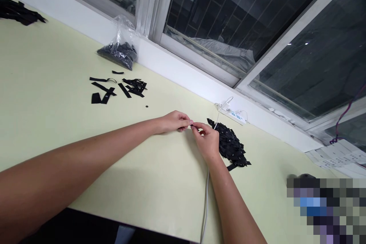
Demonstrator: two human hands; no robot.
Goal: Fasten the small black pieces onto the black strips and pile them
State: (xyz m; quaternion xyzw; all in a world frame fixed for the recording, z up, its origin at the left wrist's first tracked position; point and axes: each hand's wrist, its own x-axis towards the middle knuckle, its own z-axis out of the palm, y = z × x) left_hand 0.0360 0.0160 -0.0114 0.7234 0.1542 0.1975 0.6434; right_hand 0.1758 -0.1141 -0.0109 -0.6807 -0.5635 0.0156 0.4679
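Observation:
My left hand (175,121) and my right hand (208,143) meet fingertip to fingertip just above the pale yellow table. Both are closed in a pinch on a small black piece (193,125), mostly hidden by the fingers. Right beside my right hand lies a heap of short black fabric strips (231,143), some with small shiny spots. Beyond my left hand, several loose black strips (125,90) and a small cluster of them (137,87) are scattered. A tiny dark round piece (146,106) lies nearer to that hand.
A clear plastic bag (121,47) with black pieces stands against the window ledge. More black strips (21,11) lie far left. A white cable (206,202) crosses the table under my right arm, near a power strip (233,115). A blurred-out person is at lower right.

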